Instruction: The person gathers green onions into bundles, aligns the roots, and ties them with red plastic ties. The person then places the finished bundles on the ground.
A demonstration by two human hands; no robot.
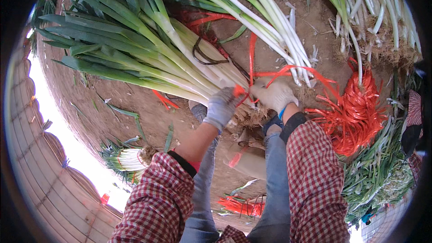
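Note:
A thick bundle of long green onions (162, 57) lies before me on the soil, leaves to the upper left and roots towards my feet. My left hand (221, 106), in a pale work glove, is closed by the white stalks, with a bit of red plastic strapping (239, 90) at its fingers. On the other side, my gloved right hand (275, 97) pinches the red strapping close to the root end. The strap crosses between both hands and runs right in a loose loop. A dark cord (206, 59) lies across the stalks. My fingertips are partly hidden and blurred.
A large heap of red strapping (354, 118) lies right of my right arm. Loose onions (270, 17) rest above the bundle, with more (388, 17) at upper right. A tied bundle (130, 159) is at lower left, leaf trimmings (374, 175) at right, red strips (241, 206) between my legs.

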